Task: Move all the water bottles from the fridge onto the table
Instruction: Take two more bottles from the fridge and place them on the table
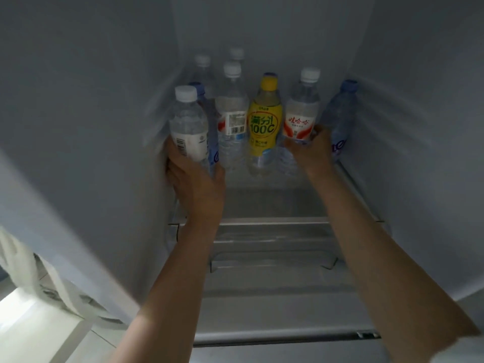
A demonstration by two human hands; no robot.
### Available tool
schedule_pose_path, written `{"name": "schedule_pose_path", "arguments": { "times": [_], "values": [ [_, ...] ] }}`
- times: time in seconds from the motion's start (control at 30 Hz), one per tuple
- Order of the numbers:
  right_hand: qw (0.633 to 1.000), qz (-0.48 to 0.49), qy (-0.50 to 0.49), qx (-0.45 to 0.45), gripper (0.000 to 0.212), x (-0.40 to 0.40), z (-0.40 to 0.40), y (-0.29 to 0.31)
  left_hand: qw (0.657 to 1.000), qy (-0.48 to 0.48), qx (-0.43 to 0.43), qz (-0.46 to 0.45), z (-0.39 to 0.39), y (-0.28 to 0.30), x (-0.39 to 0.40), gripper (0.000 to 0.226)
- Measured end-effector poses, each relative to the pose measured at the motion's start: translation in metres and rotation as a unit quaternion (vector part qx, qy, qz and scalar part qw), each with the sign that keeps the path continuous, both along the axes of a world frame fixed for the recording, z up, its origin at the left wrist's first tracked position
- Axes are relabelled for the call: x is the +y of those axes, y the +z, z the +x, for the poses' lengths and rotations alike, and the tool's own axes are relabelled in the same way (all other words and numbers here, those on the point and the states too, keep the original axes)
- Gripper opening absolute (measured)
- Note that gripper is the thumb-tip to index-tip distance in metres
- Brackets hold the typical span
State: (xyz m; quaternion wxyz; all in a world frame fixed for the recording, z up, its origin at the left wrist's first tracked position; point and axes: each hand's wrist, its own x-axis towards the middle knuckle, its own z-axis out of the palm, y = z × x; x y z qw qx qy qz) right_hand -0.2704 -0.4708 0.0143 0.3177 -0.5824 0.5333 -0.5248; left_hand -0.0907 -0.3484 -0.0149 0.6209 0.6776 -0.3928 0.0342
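Bottles (233, 119) stand straight up, caps on top, clear. Left hand (193, 179) grips one; right hand (310, 150) grips another (301, 111).

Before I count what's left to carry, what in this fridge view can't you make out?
- Rear bottles: blurred and partly hidden behind the front row, so their number is uncertain.
- Left blue-capped bottle: mostly covered by the bottle the left hand holds.
- Right hand grip on the red-labelled bottle: fingertips hidden behind it.
- Table: out of view.
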Motion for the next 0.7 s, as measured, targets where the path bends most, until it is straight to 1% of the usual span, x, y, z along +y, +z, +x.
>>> {"name": "schedule_pose_path", "arguments": {
  "times": [0.03, 0.07, 0.1, 0.13, 0.2, 0.27, 0.33, 0.43, 0.53, 0.6, 0.7],
  "values": [
    [1.0, 0.002, 0.0, 0.011, 0.094, -0.014, -0.002, -0.009, 1.0, 0.003, -0.007, 0.004, 0.0, -0.001, 0.0, 0.102],
    [1.0, 0.001, 0.0, 0.028, 0.103, -0.034, -0.007, -0.023, 1.0, 0.001, -0.011, 0.004, 0.0, -0.001, 0.0, 0.101],
    [0.999, 0.005, -0.003, 0.043, 0.105, -0.044, -0.01, -0.03, 1.0, -0.005, -0.008, -0.001, 0.0, -0.002, 0.001, 0.1],
    [0.998, 0.014, -0.003, 0.054, 0.103, -0.041, -0.009, -0.026, 1.0, -0.011, -0.003, -0.007, 0.001, -0.002, 0.002, 0.098],
    [0.999, 0.021, -0.011, 0.049, 0.09, -0.008, -0.001, -0.002, 0.999, -0.02, 0.018, -0.018, 0.004, -0.006, 0.003, 0.096],
    [1.0, 0.021, -0.014, 0.014, 0.076, 0.003, 0.001, 0.002, 0.998, -0.032, 0.051, -0.028, 0.007, -0.008, 0.005, 0.094],
    [1.0, 0.002, -0.014, -0.026, 0.07, 0.007, -0.001, -0.003, 0.997, -0.033, 0.069, -0.029, 0.007, -0.009, 0.009, 0.088],
    [0.997, -0.042, -0.024, -0.054, 0.069, 0.028, -0.005, -0.009, 0.993, -0.055, 0.09, -0.049, 0.003, -0.01, 0.019, 0.072],
    [0.993, -0.086, -0.036, -0.072, 0.079, 0.056, -0.009, -0.02, 0.987, -0.083, 0.123, -0.056, -0.004, -0.012, 0.031, 0.061],
    [0.991, -0.1, -0.04, -0.082, 0.082, 0.075, -0.012, -0.022, 0.982, -0.105, 0.141, -0.062, -0.01, -0.01, 0.038, 0.059],
    [0.99, -0.098, -0.053, -0.092, 0.075, 0.101, -0.016, -0.02, 0.978, -0.129, 0.147, -0.069, -0.022, -0.005, 0.051, 0.064]
  ]
}}
